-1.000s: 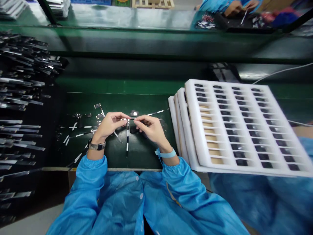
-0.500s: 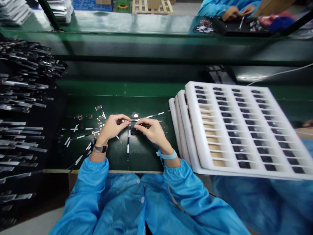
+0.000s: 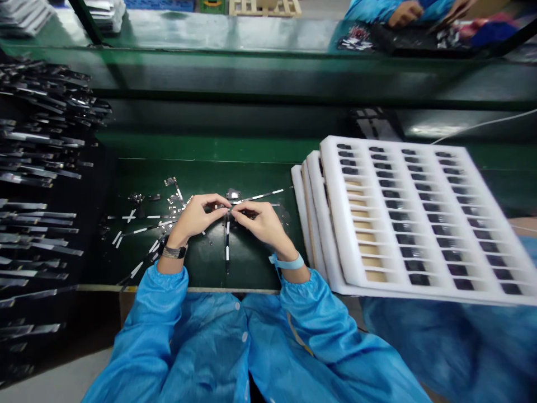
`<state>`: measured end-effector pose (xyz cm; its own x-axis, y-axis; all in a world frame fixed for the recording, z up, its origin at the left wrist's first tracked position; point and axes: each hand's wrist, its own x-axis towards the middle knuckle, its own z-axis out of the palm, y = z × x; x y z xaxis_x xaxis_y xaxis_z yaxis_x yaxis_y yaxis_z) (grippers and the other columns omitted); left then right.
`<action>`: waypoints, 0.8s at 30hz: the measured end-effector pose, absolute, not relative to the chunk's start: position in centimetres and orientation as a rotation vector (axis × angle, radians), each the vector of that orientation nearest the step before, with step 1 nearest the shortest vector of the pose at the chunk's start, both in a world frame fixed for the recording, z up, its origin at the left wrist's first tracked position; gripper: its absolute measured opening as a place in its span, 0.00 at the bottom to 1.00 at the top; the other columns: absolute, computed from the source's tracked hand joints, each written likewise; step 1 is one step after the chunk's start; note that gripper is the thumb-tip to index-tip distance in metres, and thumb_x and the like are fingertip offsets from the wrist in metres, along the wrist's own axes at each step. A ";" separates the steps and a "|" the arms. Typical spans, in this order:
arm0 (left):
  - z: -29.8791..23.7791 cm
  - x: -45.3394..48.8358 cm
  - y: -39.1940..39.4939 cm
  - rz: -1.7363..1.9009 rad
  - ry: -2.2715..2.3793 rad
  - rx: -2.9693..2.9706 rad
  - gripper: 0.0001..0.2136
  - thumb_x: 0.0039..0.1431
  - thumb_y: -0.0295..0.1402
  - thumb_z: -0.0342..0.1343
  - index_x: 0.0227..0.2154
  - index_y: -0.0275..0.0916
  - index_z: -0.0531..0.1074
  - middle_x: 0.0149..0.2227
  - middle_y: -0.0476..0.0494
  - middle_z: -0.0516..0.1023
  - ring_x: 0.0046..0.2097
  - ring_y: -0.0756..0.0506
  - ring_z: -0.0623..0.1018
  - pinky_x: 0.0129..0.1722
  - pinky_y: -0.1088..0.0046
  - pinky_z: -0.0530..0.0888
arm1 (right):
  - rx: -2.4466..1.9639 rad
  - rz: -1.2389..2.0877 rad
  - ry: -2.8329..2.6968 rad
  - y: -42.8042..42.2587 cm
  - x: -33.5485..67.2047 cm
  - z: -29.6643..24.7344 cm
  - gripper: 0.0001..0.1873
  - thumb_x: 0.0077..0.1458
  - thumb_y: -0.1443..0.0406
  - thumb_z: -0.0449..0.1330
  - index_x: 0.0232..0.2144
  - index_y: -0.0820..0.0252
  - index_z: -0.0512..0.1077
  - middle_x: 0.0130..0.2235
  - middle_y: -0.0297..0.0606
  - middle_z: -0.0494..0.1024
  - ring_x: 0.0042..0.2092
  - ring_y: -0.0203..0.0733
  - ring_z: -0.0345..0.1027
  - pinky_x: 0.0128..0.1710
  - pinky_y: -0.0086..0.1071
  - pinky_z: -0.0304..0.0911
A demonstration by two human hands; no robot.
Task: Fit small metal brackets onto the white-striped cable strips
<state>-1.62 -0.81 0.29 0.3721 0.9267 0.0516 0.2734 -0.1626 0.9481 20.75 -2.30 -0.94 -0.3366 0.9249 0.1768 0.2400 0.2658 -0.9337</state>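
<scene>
My left hand (image 3: 202, 215) is closed in a pinch at the top end of a thin black-and-white flex cable strip (image 3: 227, 246), which points down toward the table's front edge. Close against it, my right hand (image 3: 262, 221) is also pinched, its fingertips meeting the left ones. Something small and dark is partly hidden under the right fingers; its kind cannot be made out. Just beyond the fingertips lies a small dark component (image 3: 232, 193), with another black-and-white strip (image 3: 264, 196) slanting away to the right. Several loose strips with small circuit boards (image 3: 146, 229) are scattered left of my hands.
White foam trays (image 3: 348, 224) are stacked on the right, the top one with dark parts in many slots. Bundled strips (image 3: 37, 218) fill a black rack on the left. Across the green bench (image 3: 210, 148), a co-worker's hands (image 3: 406, 14) are over a black tray (image 3: 403, 42).
My fingertips have come together at the strip's top end, and the strip has shifted slightly right. The co-worker's hands have moved apart. The whole view has tilted a little.
</scene>
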 end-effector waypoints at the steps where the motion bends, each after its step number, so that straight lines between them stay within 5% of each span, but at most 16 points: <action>1: 0.3 -1.6 -0.8 0.838 1.079 1.675 0.08 0.64 0.35 0.65 0.41 0.40 0.86 0.43 0.42 0.88 0.46 0.41 0.85 0.48 0.65 0.77 | -1.064 1.103 -1.760 -2.3 20.7 -1.0 0.08 0.65 0.64 0.65 0.35 0.58 0.85 0.37 0.38 0.88 0.38 0.45 0.80 0.40 0.35 0.69; 14: 0.9 -1.1 -1.2 0.730 1.112 1.971 0.07 0.68 0.34 0.61 0.37 0.40 0.82 0.35 0.46 0.84 0.38 0.45 0.81 0.42 0.68 0.72 | -1.119 1.169 -1.805 -2.2 20.8 -1.7 0.11 0.67 0.60 0.65 0.35 0.59 0.83 0.31 0.37 0.84 0.30 0.40 0.71 0.32 0.32 0.61; 24: 0.4 -1.4 -0.9 0.630 1.135 1.849 0.09 0.65 0.37 0.61 0.34 0.39 0.83 0.30 0.48 0.82 0.31 0.47 0.75 0.33 0.71 0.68 | -1.140 1.029 -1.956 -2.1 20.9 -2.0 0.09 0.69 0.61 0.63 0.39 0.56 0.83 0.35 0.37 0.85 0.33 0.42 0.73 0.36 0.33 0.63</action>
<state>-1.39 -0.89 0.40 0.4600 0.8878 -0.0145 0.4571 -0.2227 0.8611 20.86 -2.14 -2.04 -0.4167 0.8985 0.1381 0.3950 0.3158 -0.8627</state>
